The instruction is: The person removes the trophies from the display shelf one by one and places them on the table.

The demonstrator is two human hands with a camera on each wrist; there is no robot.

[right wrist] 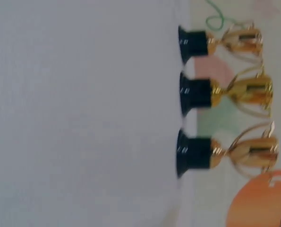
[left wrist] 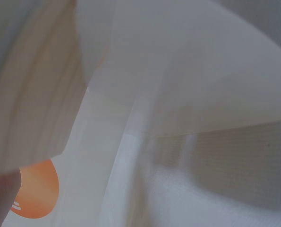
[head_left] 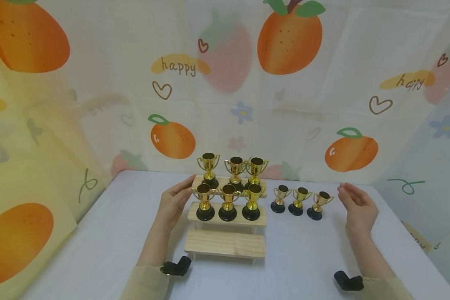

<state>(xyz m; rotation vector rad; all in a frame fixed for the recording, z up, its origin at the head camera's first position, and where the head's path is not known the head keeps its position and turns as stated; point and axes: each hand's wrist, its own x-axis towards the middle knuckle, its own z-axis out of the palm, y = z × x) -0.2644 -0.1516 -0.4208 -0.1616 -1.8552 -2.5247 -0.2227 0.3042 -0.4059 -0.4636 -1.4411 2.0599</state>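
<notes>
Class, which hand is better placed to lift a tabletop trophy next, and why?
Probably the right hand: it's nearest the three trophies on the table, apparently empty; the left hand is beyond the stand.

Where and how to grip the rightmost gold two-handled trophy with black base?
Likely pinch the rightmost trophy by its narrow stem, front and back, from its right: it stands upright, the right hand is on that side, and the neighbouring trophy stands close on its left.
</notes>
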